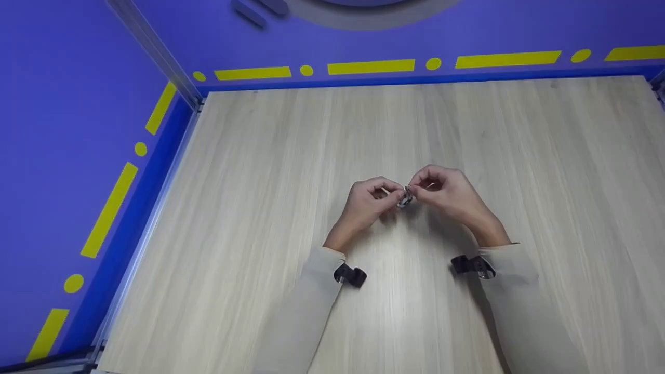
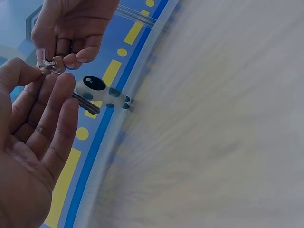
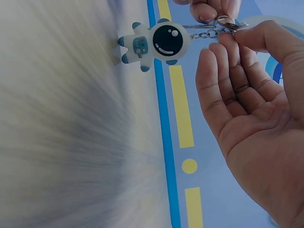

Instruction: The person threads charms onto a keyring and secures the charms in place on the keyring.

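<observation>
Item 1: one keychain, held above the desk, well in from its far edge and from its left edge. Parts: a white astronaut figure with dark visor and teal hands and feet; a short chain at its head; a metal ring; one key with toothed blade, just beside the figure. The figure hangs head uppermost, below the fingers.

Item 2: left hand, on the side toward the desk's left edge. Thumb and forefinger closed together in a pinch at the metal ring; remaining fingers loosely bent.

Item 3: right hand, facing the left, tips nearly meeting. Thumb and forefinger likewise pinched at the metal ring; other fingers curved inward. Exact part under each tip cannot be told.

Item 4: two pale sleeves, a black wrist device on each.

Item 5: blue panels with yellow markings, beyond the desk's far and left edges.
</observation>
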